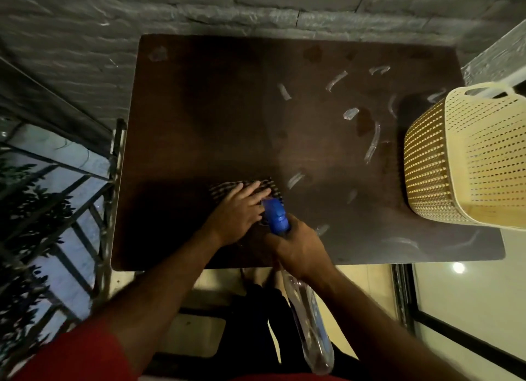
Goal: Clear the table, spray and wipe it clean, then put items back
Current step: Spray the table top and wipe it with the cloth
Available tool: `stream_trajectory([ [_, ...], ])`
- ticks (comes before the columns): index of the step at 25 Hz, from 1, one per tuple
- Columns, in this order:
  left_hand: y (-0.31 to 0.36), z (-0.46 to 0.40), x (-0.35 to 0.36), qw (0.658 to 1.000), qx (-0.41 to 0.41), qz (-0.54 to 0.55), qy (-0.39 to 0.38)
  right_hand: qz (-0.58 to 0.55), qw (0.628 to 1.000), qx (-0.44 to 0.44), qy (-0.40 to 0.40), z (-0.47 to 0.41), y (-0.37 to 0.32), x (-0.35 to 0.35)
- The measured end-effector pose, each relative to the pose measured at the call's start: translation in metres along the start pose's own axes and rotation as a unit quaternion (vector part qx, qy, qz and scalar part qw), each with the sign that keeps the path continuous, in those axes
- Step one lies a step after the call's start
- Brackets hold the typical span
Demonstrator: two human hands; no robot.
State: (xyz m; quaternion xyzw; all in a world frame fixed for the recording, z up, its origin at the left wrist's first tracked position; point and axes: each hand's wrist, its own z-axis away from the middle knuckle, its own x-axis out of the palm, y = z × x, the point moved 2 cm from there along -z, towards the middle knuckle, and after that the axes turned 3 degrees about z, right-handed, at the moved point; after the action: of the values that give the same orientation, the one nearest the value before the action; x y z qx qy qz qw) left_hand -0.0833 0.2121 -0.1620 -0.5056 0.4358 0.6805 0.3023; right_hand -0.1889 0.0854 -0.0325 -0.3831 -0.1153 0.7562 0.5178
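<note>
Left hand [237,211] presses flat on the soft, limp cloth [244,188]; right hand [296,247] grips the light, slick spray bottle [308,323] at its neck.

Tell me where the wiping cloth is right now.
In the head view, the checkered cloth lies on the dark table near its front edge, pressed under the left hand, just left of the spray bottle the right hand holds.
</note>
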Motion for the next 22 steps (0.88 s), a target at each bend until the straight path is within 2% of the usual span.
stream_trajectory([
  [1,-0.011,0.004,-0.001,1.0,0.018,0.007,-0.009,0.0,1.0,0.001,0.004,-0.001,0.001,0.0],
  [2,-0.031,-0.006,-0.004,1.0,-0.017,0.015,0.007,0.001,1.0,0.003,0.005,-0.004,0.002,-0.001],
  [4,-0.07,-0.032,-0.025,0.979,-0.191,0.054,0.045,0.001,1.0,0.005,0.002,-0.007,0.006,0.001],
  [5,-0.078,-0.041,-0.03,0.966,-0.244,0.061,0.064,0.002,1.0,0.005,0.007,-0.007,0.009,0.002],
  [6,-0.079,-0.044,-0.029,0.961,-0.26,0.057,0.072,0.007,1.0,0.007,0.003,-0.005,0.012,0.004],
  [10,-0.066,-0.028,-0.025,0.976,-0.2,0.075,0.033,0.042,0.996,0.028,-0.072,0.009,0.021,0.013],
  [13,-0.068,-0.031,-0.03,0.971,-0.224,0.065,0.051,0.097,0.99,0.032,-0.096,0.018,0.02,0.022],
  [16,-0.054,-0.022,-0.019,0.975,-0.209,0.061,0.043,0.092,0.988,0.032,-0.116,0.024,0.018,0.024],
  [20,-0.033,-0.013,-0.015,0.97,-0.227,0.08,0.041,0.105,0.989,0.025,-0.103,0.024,0.019,0.017],
  [22,0.004,0.006,-0.002,0.978,-0.188,0.084,0.006,0.097,0.991,0.014,-0.09,0.021,0.023,0.011],
])
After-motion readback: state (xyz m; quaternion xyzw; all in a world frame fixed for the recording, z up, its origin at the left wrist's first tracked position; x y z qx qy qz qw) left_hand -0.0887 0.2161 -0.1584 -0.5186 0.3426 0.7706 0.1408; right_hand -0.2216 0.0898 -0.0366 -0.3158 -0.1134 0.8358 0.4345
